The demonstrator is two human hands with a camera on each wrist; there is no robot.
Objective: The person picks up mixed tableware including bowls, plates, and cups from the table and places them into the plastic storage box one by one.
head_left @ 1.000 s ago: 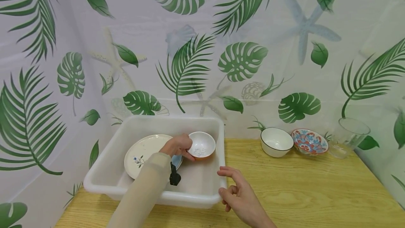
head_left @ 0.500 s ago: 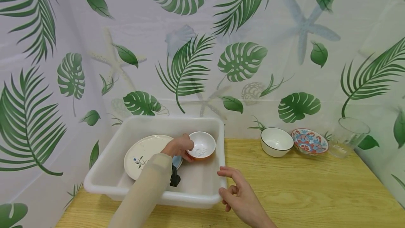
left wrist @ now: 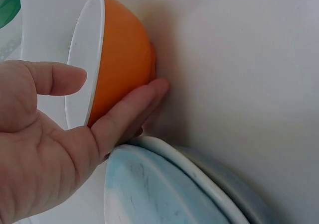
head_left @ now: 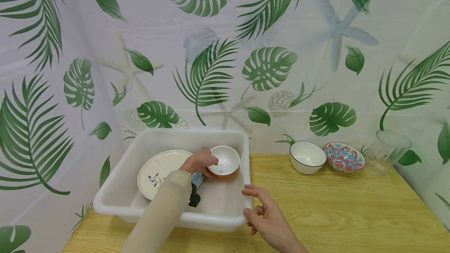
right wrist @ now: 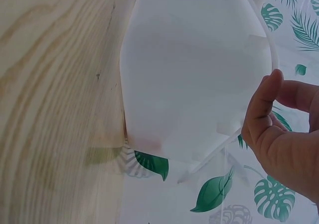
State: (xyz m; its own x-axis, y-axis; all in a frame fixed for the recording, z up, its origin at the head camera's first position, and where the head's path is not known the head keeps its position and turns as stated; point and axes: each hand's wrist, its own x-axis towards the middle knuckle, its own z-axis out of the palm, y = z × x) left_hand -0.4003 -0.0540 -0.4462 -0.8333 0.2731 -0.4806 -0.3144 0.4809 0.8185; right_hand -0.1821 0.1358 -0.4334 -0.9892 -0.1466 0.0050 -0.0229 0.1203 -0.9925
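Observation:
Inside the white plastic tub (head_left: pixel 207 218), a small orange bowl (left wrist: pixel 124 55) with a white inside stands near the right wall. My left hand (head_left: pixel 200 163) holds this bowl at its left side. In the left wrist view the fingers (left wrist: pixel 127 109) lie along the orange underside and the thumb reaches over the rim into the bowl. Under the hand is a light-blue plate (left wrist: pixel 144 184) stacked with other plates. A cream plate (head_left: pixel 154 171) with a blue flower lies to the left. My right hand (head_left: pixel 268 220) is at the tub's right rim, fingers loosely bent, holding nothing.
On the wooden table (head_left: pixel 337 214), right of the tub, a white dark-rimmed bowl (head_left: pixel 308 159), a red-and-blue patterned bowl (head_left: pixel 344 158) and a clear cup (head_left: pixel 386 153) stand along the back. A leaf-printed sheet (head_left: pixel 225 57) hangs behind.
My left hand has shifted slightly right, its thumb reaching further over the bowl's inside. The bowl has barely moved, and the right hand stays in place.

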